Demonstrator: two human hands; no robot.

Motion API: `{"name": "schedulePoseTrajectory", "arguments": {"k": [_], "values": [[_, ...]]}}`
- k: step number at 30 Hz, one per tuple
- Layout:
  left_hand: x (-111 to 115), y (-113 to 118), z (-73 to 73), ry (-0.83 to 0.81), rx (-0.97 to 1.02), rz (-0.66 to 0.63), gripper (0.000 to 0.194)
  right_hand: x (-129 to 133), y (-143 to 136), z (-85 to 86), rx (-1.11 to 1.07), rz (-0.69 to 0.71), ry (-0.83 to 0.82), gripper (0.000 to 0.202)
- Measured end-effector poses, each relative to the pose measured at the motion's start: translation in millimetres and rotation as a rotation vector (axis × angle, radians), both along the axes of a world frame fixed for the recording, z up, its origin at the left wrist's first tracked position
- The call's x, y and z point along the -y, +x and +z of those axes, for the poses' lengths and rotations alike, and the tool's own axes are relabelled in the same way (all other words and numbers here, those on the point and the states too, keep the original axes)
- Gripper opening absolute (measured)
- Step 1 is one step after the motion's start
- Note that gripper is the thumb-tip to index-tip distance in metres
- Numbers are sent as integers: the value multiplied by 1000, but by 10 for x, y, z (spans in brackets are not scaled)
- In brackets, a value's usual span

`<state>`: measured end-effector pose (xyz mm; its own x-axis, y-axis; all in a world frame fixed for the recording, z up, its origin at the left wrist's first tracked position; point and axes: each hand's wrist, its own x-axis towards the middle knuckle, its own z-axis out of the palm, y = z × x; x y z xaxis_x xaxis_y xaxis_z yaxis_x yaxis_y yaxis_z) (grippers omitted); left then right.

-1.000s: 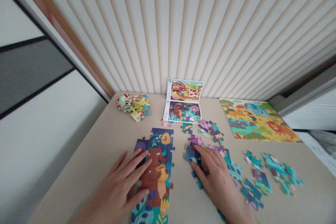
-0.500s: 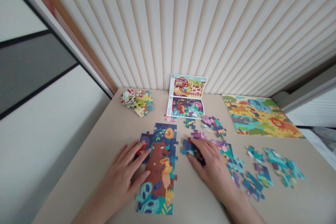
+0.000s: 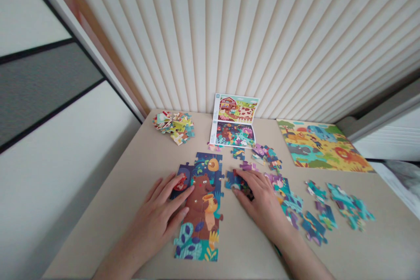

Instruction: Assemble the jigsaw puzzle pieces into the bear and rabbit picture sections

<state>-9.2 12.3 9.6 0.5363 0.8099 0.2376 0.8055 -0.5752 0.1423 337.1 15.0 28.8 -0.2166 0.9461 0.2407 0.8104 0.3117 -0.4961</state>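
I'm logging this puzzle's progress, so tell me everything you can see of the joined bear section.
The joined bear section lies flat on the table, an upright rectangle of interlocked pieces that look like printed cardboard. A brown bear holds an orange-yellow pot; above, an orange hive-like shape stands against dark blue, and below are teal leaves with purple ovals and yellow plants. Knobs jut from its right edge. A red-animal piece sits at upper left. The left hand covers part of the left side, fingers spread.
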Motion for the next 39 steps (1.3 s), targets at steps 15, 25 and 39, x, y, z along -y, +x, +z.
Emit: {"name": "schedulePoseTrajectory", "arguments": {"k": [15,25,39], "values": [[29,28,-14,39,12,30,52,7,2,-12,-7,-11,-11,44],[54,24,0,2,45,39,54,6,15,-10,1,-15,6,44],[25,8,-33,-53,78,17,56,-188,-93,62,0,91,21,43]]}}
